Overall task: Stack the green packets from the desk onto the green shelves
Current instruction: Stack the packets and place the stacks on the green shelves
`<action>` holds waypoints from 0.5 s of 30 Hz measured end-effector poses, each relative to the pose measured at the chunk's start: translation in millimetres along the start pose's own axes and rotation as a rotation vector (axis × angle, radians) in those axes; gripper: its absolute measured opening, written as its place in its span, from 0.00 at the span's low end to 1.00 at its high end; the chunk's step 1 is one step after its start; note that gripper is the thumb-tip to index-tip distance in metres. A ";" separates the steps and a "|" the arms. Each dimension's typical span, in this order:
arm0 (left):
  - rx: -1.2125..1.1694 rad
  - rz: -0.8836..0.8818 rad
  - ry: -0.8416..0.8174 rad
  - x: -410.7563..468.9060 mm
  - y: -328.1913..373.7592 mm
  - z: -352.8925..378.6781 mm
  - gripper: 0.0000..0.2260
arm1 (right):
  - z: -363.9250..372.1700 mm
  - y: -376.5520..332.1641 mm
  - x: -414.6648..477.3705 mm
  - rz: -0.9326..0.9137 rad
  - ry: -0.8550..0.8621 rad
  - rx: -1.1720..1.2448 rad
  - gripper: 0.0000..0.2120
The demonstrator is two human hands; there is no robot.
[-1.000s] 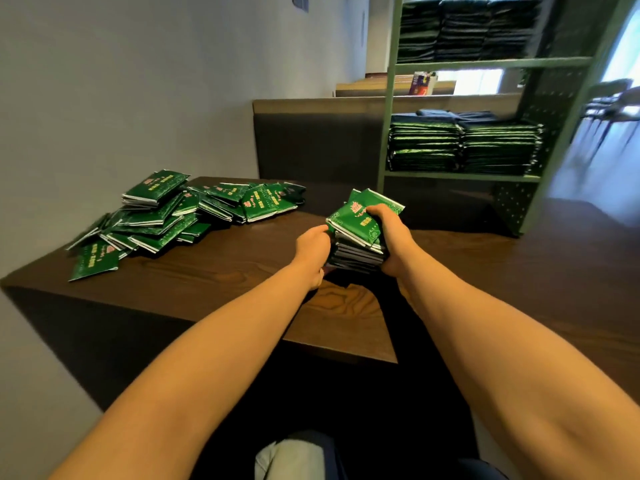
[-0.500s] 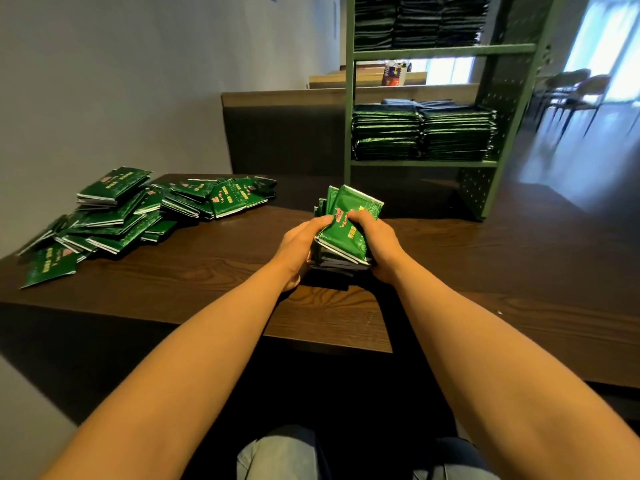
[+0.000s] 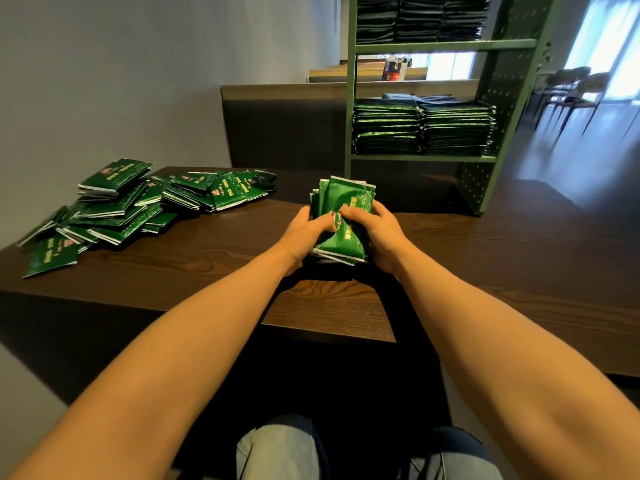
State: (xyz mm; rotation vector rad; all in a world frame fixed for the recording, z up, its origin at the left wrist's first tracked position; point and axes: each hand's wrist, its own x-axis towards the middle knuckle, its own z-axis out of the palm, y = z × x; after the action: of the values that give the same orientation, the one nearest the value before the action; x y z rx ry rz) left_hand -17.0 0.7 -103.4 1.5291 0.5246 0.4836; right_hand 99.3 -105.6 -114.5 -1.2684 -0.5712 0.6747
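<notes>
On the desk (image 3: 485, 258) | my left hand (image 3: 304, 233) and right hand (image 3: 382, 233) grip a bundle of green packets (image 3: 341, 223) | green shelves (image 3: 424, 157) behind it partly stacked | loose pile (image 3: 138, 206) at its left end remains

Both forearms bare, extended forward, converging on the stack (image 3: 346, 237). Left grip (image 3: 303, 233) clasps the stack's left side, thumb laid across the top packet, fingers hidden behind the stack. Right grip (image 3: 381, 233) clasps the stack's right side, thumb hooked over the top face, fingers curled round the right edge. Thumb tips almost meet at the stack's middle. Wrists roughly straight, level with each other, just near side of the stack.
</notes>
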 end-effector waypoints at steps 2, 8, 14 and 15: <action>0.114 0.054 -0.001 3.6 6.7 -1.5 0.23 | 3.9 -14.0 -3.6 -0.025 -0.030 -0.053 0.21; 0.242 0.083 -0.035 1.4 9.9 9.6 0.38 | 12.9 -27.6 -13.8 -0.134 -0.068 -0.150 0.31; -0.194 0.059 -0.005 -5.2 -8.7 29.5 0.32 | 22.0 -26.4 -43.3 -0.069 -0.061 -0.030 0.38; -0.245 0.066 0.001 -2.5 -9.8 28.6 0.25 | 25.9 -29.7 -48.7 -0.065 -0.045 -0.032 0.39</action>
State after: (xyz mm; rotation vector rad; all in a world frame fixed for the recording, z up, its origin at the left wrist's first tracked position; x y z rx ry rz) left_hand -2.1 -23.7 -113.9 1.3143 0.4007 0.5780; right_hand 51.7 -128.7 -81.0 -1.2620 -0.6597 0.6437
